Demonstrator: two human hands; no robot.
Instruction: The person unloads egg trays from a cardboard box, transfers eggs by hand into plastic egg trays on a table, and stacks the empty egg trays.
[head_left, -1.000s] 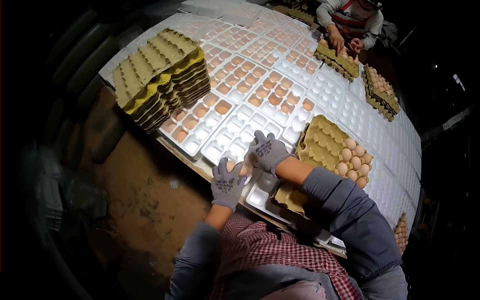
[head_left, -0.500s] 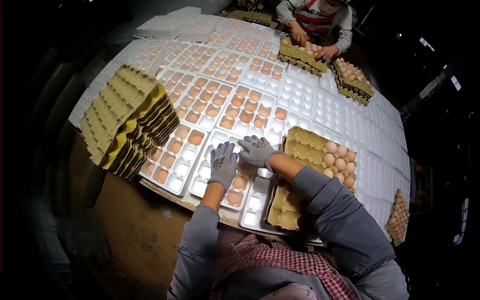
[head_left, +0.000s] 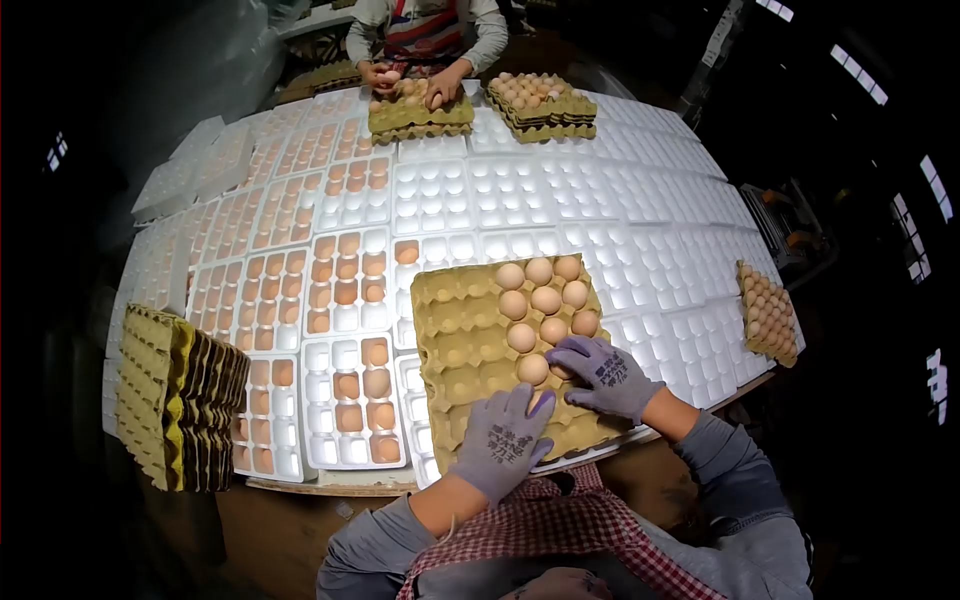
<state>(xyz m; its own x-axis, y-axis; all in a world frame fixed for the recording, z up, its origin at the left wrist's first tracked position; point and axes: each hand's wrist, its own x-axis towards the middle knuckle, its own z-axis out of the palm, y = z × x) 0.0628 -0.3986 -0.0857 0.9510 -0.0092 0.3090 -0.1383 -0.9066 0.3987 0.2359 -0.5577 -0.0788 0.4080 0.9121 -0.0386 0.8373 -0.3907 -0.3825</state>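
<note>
A brown cardboard egg tray (head_left: 455, 375) lies in front of me, its right part holding several light brown eggs (head_left: 546, 300). My left hand (head_left: 503, 440), in a grey glove, reaches over the near part of the tray. Its fingers curl round an egg (head_left: 536, 400) that is mostly covered. At the near end of the egg rows, my gloved right hand (head_left: 612, 382) has its fingers bent over another egg (head_left: 563, 371), partly hidden by them. Left of the tray, a white plastic tray (head_left: 321, 415) has eggs in some of its cups.
A tall stack of cardboard trays (head_left: 180, 400) stands at the left edge. Many white trays (head_left: 520, 190) cover the table. Across it, another person's hands (head_left: 445, 85) handle eggs on cardboard trays (head_left: 420, 125). More egg-filled trays (head_left: 545, 110) stand beside them, and one (head_left: 767, 312) sits at the right edge.
My hands have moved right, from the partly filled white tray to the eggs on the cardboard tray. The view has turned right. More eggs now sit in that white tray's visible cups.
</note>
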